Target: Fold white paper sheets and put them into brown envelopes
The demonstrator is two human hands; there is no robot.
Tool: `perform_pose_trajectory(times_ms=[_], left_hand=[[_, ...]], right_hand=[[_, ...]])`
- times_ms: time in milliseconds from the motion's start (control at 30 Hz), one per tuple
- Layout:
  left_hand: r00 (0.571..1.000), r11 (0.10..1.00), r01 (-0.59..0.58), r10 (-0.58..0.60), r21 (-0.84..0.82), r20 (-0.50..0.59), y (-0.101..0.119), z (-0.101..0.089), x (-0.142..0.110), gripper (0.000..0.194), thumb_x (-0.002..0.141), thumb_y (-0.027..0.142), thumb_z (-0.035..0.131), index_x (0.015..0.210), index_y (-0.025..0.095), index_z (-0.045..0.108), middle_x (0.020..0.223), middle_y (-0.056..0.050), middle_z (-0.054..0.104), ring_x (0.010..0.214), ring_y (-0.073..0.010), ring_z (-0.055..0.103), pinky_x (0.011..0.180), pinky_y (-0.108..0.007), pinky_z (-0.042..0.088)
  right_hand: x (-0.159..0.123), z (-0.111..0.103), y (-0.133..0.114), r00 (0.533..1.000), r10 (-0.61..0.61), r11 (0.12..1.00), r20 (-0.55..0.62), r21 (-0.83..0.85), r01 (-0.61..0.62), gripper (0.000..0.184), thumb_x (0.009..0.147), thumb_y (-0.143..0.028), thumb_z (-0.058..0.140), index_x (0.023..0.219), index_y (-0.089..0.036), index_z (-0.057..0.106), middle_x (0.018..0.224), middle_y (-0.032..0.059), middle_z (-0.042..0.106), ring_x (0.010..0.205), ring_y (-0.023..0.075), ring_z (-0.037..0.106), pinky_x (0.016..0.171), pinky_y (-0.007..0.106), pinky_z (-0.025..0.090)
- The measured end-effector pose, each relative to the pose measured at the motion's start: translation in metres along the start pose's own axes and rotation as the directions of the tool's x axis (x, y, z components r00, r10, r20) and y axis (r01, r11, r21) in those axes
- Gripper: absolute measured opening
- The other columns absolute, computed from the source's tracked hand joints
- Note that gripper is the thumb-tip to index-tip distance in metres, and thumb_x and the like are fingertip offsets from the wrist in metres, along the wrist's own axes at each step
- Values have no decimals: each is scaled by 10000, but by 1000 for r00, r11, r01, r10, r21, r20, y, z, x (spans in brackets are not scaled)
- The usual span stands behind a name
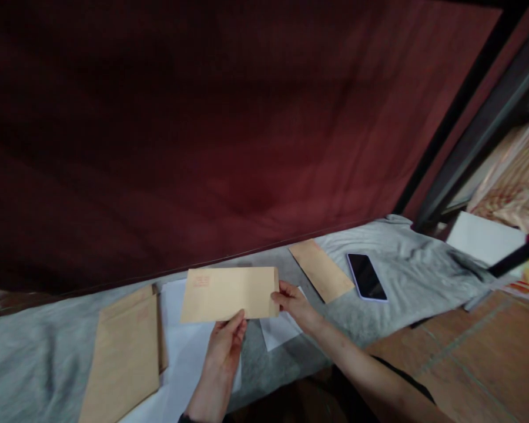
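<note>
1. Your L hand grips the bottom edge of a long, rectangular tan paper envelope, thumb on the front face, other fingers mostly hidden behind; grip is closed, w/ only the paper's thickness btwn.
2. Your R hand pinches the same env. at its R end, near the folded strip; thumb & fingertips closed on the edge.
3. Env. pos.: held up in front of you, approx. level, long side running L to R, small red print in its upper L corner. It overlaps, in your view, the white paper sheets to the L & a small white paper piece below your R hand.
4. Far L: large tan paper envelopes, overlapping, partly on the white sheets.
5. R of your hands: a second narrow tan paper envelope, lying flat at a slant; just beside it, a dark-screened phone w/ a pale purple edge, face up.
6. All these lie on a rumpled grey cloth.
7. Bkgd.: dark red fabric sheet behind the cloth, dark bars at R; brown tiled floor lower R.
</note>
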State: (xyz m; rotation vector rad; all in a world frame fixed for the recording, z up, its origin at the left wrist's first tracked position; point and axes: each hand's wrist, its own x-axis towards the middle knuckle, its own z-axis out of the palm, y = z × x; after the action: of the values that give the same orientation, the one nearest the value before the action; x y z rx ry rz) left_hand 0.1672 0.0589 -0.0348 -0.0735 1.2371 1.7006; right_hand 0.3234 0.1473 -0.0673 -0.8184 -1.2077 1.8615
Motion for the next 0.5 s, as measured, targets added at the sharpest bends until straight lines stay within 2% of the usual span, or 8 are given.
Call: perform_pose_trajectory(times_ms=[100, 300, 400, 500], left_hand=[[1000, 1000, 9, -10, 17, 30, 3, -1, 0, 268, 759, -124, 629, 744, 140, 666, 715, 10, 726, 594, -71, 675, 583, -149, 535], [995, 998, 59, -62, 38, 82, 11, -6, -1, 257, 801, -106, 603, 748, 139, 661, 711, 6, 717, 585, -70, 667, 576, -153, 542], [988, 995, 85, -91, 50, 122, 13, -8, -2, 257, 806, -97, 602, 819, 147, 679, 798, -8, 742, 640, -82, 688, 583, -164, 550], [988, 994, 53, -66, 96, 140, 11, -10, -2, 253, 768, -75, 663, 864, 158, 690, 838, -13, 750, 649, -88, 689, 587, -168, 548]], right_hand=[[0, 0, 0, 999, 35, 999, -23, 22, -35, 385, 671, -430, 748, 976, -197, 715, 848, 28, 723, 740, 197, 638, 649, 302, 487], [-6, -4, -13, 979, 137, 984, 151, 91, -152, 343, 630, -329, 786, 927, -168, 727, 789, 25, 717, 641, 151, 631, 695, 312, 509], [-6, -5, -13, 981, 120, 989, 155, 63, -131, 357, 630, -385, 818, 900, -172, 724, 760, 14, 706, 640, 144, 621, 671, 287, 497], [-2, -4, -9, 992, 59, 998, 112, -23, -57, 391, 667, -504, 804, 869, -182, 712, 722, 0, 685, 644, 145, 601, 621, 258, 464]])
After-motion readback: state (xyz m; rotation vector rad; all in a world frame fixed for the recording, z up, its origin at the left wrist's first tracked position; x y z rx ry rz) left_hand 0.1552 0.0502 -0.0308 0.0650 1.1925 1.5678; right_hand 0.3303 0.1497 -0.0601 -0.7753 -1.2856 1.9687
